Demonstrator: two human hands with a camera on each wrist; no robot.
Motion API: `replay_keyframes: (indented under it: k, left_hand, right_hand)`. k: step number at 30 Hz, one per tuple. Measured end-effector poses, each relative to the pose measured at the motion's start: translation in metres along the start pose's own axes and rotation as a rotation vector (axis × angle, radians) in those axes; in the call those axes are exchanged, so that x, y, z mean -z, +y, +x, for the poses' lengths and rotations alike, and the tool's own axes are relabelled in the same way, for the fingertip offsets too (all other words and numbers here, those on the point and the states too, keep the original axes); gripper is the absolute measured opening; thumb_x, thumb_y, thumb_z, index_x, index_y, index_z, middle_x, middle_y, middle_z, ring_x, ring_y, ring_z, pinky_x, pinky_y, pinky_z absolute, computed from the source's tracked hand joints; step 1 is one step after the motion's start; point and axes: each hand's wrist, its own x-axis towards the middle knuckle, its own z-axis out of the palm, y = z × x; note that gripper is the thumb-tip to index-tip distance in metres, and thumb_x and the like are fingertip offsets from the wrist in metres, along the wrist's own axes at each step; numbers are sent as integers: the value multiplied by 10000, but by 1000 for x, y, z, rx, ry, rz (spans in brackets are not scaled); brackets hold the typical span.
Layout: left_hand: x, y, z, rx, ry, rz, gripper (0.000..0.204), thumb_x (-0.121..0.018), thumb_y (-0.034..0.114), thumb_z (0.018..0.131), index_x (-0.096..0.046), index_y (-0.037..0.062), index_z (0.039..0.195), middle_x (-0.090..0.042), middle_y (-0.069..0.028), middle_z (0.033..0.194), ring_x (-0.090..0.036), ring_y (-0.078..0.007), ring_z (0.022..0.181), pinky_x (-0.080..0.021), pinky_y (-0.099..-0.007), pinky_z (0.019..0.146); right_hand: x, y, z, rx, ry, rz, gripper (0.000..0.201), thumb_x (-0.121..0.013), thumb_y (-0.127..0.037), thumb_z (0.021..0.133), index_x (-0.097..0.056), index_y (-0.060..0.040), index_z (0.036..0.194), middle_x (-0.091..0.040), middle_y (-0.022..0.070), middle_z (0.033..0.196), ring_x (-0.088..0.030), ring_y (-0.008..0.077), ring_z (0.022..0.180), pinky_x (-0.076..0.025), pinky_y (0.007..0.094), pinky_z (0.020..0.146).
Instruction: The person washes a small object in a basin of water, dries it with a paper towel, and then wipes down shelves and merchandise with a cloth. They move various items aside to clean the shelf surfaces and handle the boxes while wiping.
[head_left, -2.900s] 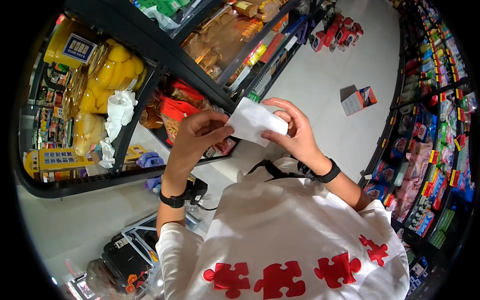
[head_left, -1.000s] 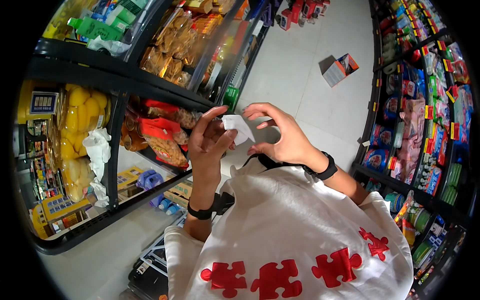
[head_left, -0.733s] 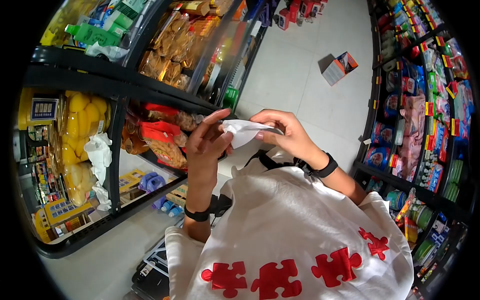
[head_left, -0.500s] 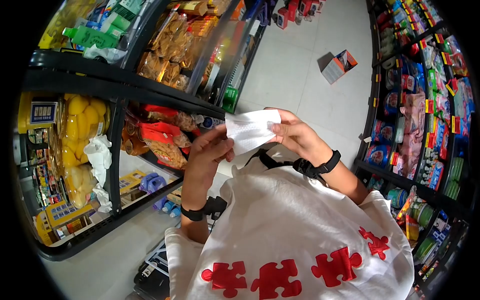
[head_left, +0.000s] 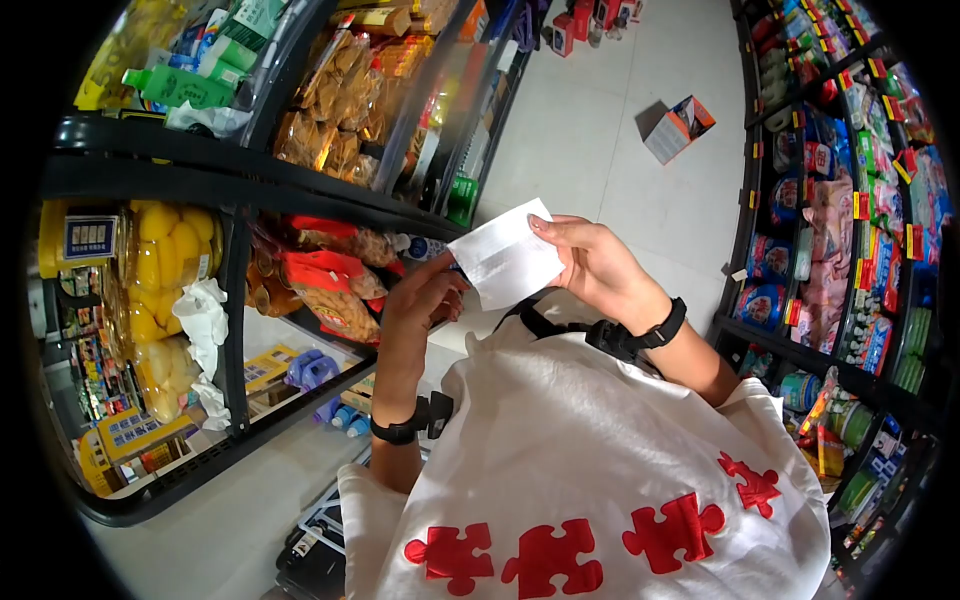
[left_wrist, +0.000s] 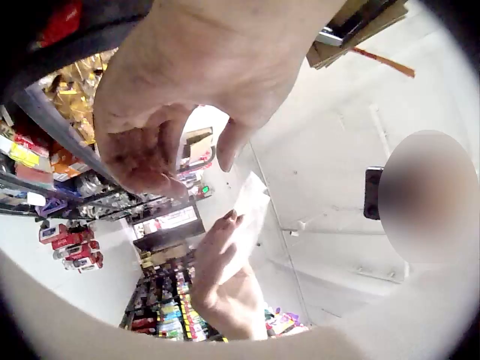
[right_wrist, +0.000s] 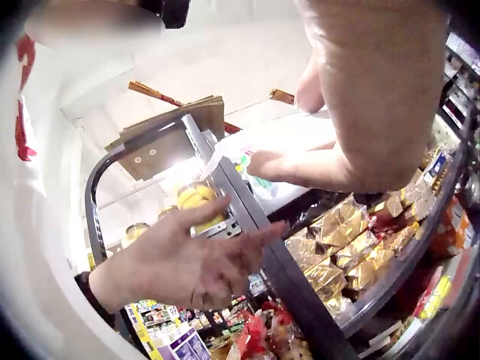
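A white, slightly creased tissue [head_left: 505, 262] is pinched at its right side by my right hand [head_left: 612, 275], thumb on top. My left hand [head_left: 412, 302] is beside the tissue's left edge, its fingers loosely bent. In the left wrist view, a gap separates my left hand [left_wrist: 196, 79] from the tissue [left_wrist: 253, 211], which my right hand [left_wrist: 231, 289] grips. The right wrist view shows my left hand [right_wrist: 180, 262] with spread fingers, holding nothing, and the tissue [right_wrist: 281, 137] between the thumb and fingers of my right hand [right_wrist: 375, 112].
Left of the hands, a dark-framed shelf [head_left: 190, 425] holds jars of yellow fruit [head_left: 160, 262] with crumpled white paper [head_left: 203, 322] against them. Red bags [head_left: 332, 285] lie close to my left hand. An orange and grey box [head_left: 678, 130] stands on the aisle floor; packed shelves line the right.
My right hand, apart from the tissue one second ago, has taken hold of it. The folded tissue has been spread out, and my left hand has let go of it.
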Motion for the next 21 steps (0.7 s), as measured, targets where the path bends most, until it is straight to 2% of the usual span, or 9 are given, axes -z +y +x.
replay_keyframes:
  k: [7, 8, 9, 10, 11, 14, 18, 19, 21]
  left_hand:
    - [25, 0, -17, 7, 192, 87, 423, -534, 311, 986, -577, -13, 1255, -641, -17, 908, -583, -86, 756, -445, -225, 688]
    - [29, 1, -21, 5, 198, 87, 423, -534, 311, 986, -577, -13, 1255, -641, -17, 908, -583, -86, 756, -445, -225, 688]
    - [34, 0, -24, 4, 225, 72, 433, -536, 317, 985, -574, -9, 1268, -645, -14, 935, -582, -80, 779, -441, -219, 692]
    - [38, -1, -28, 4, 256, 59, 444, -539, 323, 985, -571, -5, 1282, -649, -11, 962, -582, -73, 802, -438, -213, 696]
    - [44, -6, -31, 0, 268, 62, 444, -539, 323, 985, -571, -5, 1282, -649, -11, 962, -582, -73, 802, -438, -213, 696]
    - [69, -35, -35, 19, 329, -39, 500, -557, 387, 966, -565, 12, 1296, -618, -15, 1053, -559, -76, 890, -446, -230, 749]
    - [53, -39, -46, -70, 316, 117, 458, -516, 388, 997, -571, 38, 1288, -625, -11, 1013, -577, -95, 857, -464, -243, 779]
    - [56, -45, -46, -74, 330, 125, 458, -516, 388, 997, -571, 38, 1288, -625, -11, 1013, -577, -95, 857, -464, -243, 779]
    - [62, -57, -40, 32, 342, -22, 393, -481, 337, 1020, -578, 47, 1267, -628, -10, 985, -588, -97, 840, -474, -250, 772]
  right_hand:
    - [-17, -30, -35, 98, 8, -40, 172, -582, -151, 973, -648, -13, 1053, -688, 33, 986, -680, 137, 895, -550, 279, 795]
    - [-38, -20, -53, 554, 7, -288, 170, -576, -101, 973, -654, 17, 1066, -691, 43, 1007, -675, 130, 901, -539, 263, 798]
    - [-42, -25, -65, 599, 94, -488, 185, -592, -91, 964, -655, 33, 1086, -689, 61, 1034, -656, 136, 963, -510, 254, 842]
    - [-33, -25, -68, 988, 47, -913, 180, -607, -67, 949, -653, 43, 1083, -671, 71, 1046, -625, 142, 1022, -476, 266, 879]
    - [-40, -29, -92, 676, 133, -557, 190, -616, -45, 933, -645, 62, 1088, -647, 83, 1057, -603, 151, 1033, -458, 286, 897]
    - [-40, -39, -124, 794, 146, -709, 112, -644, 1, 886, -646, 80, 966, -651, 123, 991, -620, 202, 926, -474, 303, 820]
    - [-20, -40, -111, -502, -1815, 1198, 234, -635, -85, 908, -597, 68, 1080, -606, 154, 980, -629, 259, 996, -515, 382, 947]
    - [-20, -41, -130, -792, -1841, 1441, 237, -619, -108, 921, -596, 67, 1080, -610, 160, 962, -633, 259, 973, -521, 379, 908]
    - [-8, -37, -198, -2129, -1291, 2259, 255, -589, -154, 947, -594, 63, 1080, -617, 173, 926, -642, 258, 926, -535, 375, 831]
